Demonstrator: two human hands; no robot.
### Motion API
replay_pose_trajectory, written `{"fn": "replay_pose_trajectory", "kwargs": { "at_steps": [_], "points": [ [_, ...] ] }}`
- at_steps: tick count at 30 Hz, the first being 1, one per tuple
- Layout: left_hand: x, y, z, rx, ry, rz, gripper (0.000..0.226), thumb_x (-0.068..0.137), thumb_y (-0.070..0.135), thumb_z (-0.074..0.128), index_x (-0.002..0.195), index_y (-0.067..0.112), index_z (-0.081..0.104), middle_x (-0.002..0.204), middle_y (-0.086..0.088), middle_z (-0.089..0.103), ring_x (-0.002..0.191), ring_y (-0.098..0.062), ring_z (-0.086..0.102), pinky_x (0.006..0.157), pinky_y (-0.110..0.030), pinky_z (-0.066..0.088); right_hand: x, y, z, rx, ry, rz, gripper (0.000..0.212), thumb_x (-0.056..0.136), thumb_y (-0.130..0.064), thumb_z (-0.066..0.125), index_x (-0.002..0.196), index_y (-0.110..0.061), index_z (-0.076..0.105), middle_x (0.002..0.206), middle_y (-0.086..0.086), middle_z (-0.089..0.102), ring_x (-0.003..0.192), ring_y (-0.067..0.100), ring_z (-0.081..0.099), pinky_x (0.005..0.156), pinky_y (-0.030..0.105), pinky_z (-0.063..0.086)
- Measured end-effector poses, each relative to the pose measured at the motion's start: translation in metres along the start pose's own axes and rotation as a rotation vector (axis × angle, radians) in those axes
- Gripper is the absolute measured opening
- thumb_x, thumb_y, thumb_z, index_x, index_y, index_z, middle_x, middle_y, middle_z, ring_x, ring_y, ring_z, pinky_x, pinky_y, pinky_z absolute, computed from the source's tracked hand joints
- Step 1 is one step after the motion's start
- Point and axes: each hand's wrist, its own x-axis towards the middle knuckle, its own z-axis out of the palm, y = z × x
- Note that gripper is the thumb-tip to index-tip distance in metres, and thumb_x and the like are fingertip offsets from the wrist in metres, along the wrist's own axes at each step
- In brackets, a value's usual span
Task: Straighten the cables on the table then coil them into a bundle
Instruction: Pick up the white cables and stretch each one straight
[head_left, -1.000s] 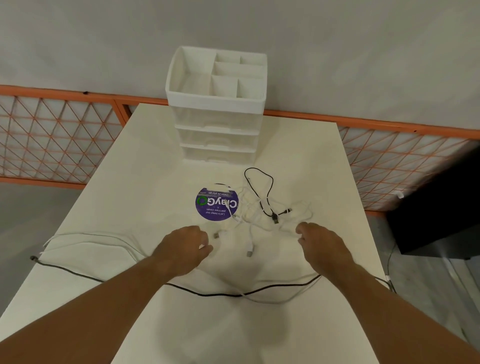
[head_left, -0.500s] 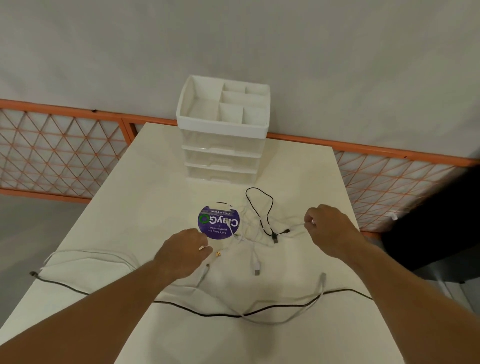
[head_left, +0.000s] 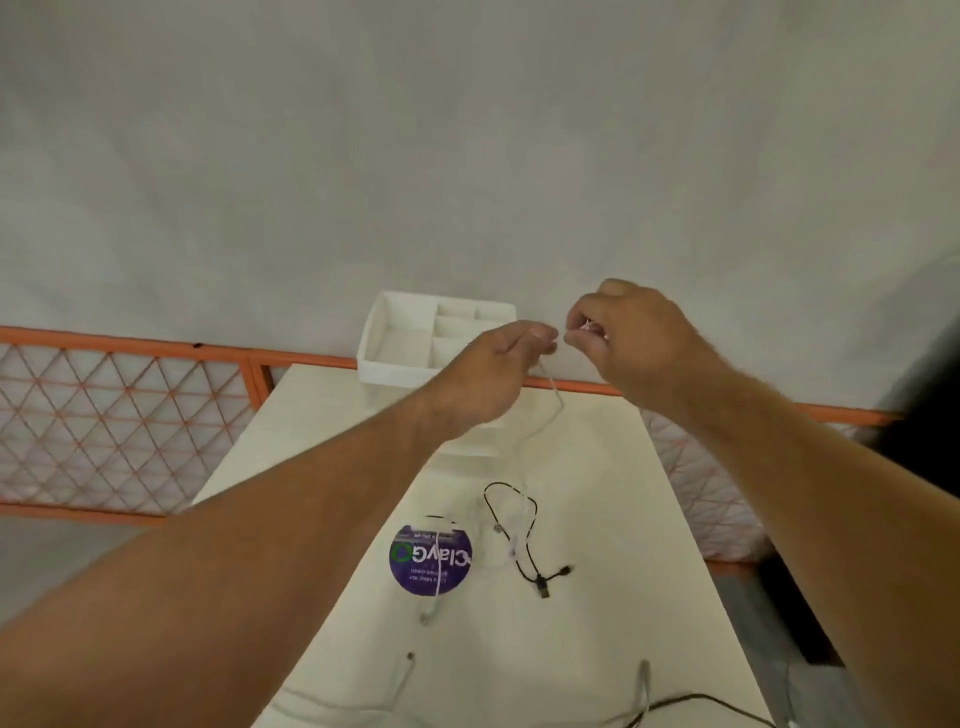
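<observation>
White cable (head_left: 557, 402) hangs above the desk (head_left: 613, 519), raised in front of the white drawer unit (head_left: 400, 338); its long axis runs almost straight down from the fingertips, bowing slightly to the right before it reaches the desk top near the black cable (head_left: 540, 583); it is thin, pale and hard to follow against the light surface. Both hands are up and close together; the left hand (head_left: 493, 364) pinches the cable between thumb and forefinger, and the right hand (head_left: 641, 340), fingers curled, pinches its short top end just beside it. The black cable lies on the desk with a loop at the far end and two short plug branches pointing to the near right. Beside it, to the left, sits a round purple sticker (head_left: 430, 561) reading "ClayGo", upside down from where I stand; the small print under it is too small to read. More plug ends (head_left: 644, 670) lie at the near edge.
</observation>
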Motion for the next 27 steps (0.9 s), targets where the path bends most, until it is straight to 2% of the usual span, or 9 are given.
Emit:
{"fn": "replay_pose_trajectory", "kwargs": {
  "at_steps": [4,7,12,14,17,19,22,24,27],
  "points": [
    [0.012,0.032,-0.012,-0.092,-0.022,0.000,0.030,0.103,0.028,0.037,0.094,0.014,0.061,0.081,-0.001,0.066,0.083,-0.018,0.062,0.090,-0.038,0.047,0.013,-0.006,-0.026,-0.113,0.027,0.042,0.027,0.098,-0.034,0.049,0.111,-0.017,0.065,0.111,0.005,0.055,0.101,0.027,0.056,0.082,0.032,0.043],
    [0.020,0.054,-0.020,-0.010,0.019,0.066,0.030,0.102,0.030,0.041,0.088,0.015,0.062,0.072,0.002,0.057,0.075,-0.017,0.060,0.089,-0.042,0.051,0.018,-0.010,-0.048,-0.274,0.081,0.042,0.034,0.100,-0.039,0.042,0.113,-0.016,0.064,0.110,0.006,0.057,0.097,0.027,0.057,0.075,0.032,0.040],
    [0.018,0.085,-0.032,0.066,0.072,0.130,0.036,0.101,0.039,0.042,0.076,0.018,0.058,0.067,0.010,0.050,0.063,-0.014,0.050,0.069,-0.029,0.052,0.019,-0.019,-0.070,-0.246,0.174,0.053,0.032,0.099,-0.038,0.040,0.105,-0.018,0.065,0.096,0.002,0.060,0.084,0.023,0.056,0.069,0.031,0.039],
    [0.016,0.087,-0.035,0.088,0.098,0.121,0.042,0.099,0.045,0.042,0.070,0.017,0.054,0.062,0.009,0.047,0.054,-0.012,0.044,0.060,-0.030,0.048,0.015,-0.021,-0.067,-0.112,0.142,0.066,0.031,0.100,-0.033,0.039,0.098,-0.017,0.065,0.088,0.000,0.059,0.082,0.021,0.056,0.071,0.032,0.043],
    [0.010,0.082,-0.040,0.230,0.137,0.144,0.048,0.098,0.049,0.043,0.065,0.013,0.045,0.048,0.014,0.037,0.040,-0.004,0.031,0.046,-0.018,0.033,0.007,-0.024,-0.058,0.082,0.026,0.099,0.033,0.101,-0.030,0.035,0.094,-0.015,0.063,0.087,0.002,0.062,0.084,0.022,0.059,0.076,0.034,0.049],
    [0.006,0.078,-0.044,0.338,0.160,0.181,0.050,0.097,0.048,0.045,0.062,0.013,0.040,0.045,0.011,0.029,0.040,-0.007,0.027,0.044,-0.017,0.031,0.004,-0.025,-0.053,0.132,-0.061,0.132,0.037,0.102,-0.035,0.031,0.094,-0.014,0.061,0.089,0.004,0.063,0.083,0.022,0.060,0.079,0.037,0.051],
    [0.002,0.077,-0.052,0.488,0.223,0.244,0.054,0.096,0.043,0.049,0.054,0.015,0.030,0.049,0.003,0.029,0.045,-0.013,0.029,0.050,-0.031,0.035,0.003,-0.028,-0.053,0.133,-0.145,0.160,0.040,0.101,-0.042,0.030,0.083,-0.017,0.056,0.085,0.002,0.061,0.080,0.019,0.059,0.078,0.038,0.051],
    [-0.003,0.080,-0.059,0.616,0.235,0.270,0.054,0.095,0.042,0.049,0.052,0.013,0.035,0.049,0.002,0.037,0.046,-0.015,0.036,0.052,-0.033,0.038,0.005,-0.031,-0.058,0.115,-0.185,0.170,0.042,0.100,-0.046,0.033,0.072,-0.019,0.052,0.078,0.000,0.059,0.074,0.018,0.056,0.073,0.037,0.049],
    [-0.014,0.086,-0.066,1.002,0.242,0.270,0.049,0.097,0.046,0.042,0.056,0.019,0.044,0.057,0.002,0.050,0.056,-0.018,0.051,0.054,-0.029,0.037,0.011,-0.038,-0.063,0.062,-0.225,0.203,0.041,0.099,-0.046,0.034,0.076,-0.021,0.056,0.084,-0.002,0.061,0.078,0.017,0.058,0.076,0.038,0.051]
  ]
}}
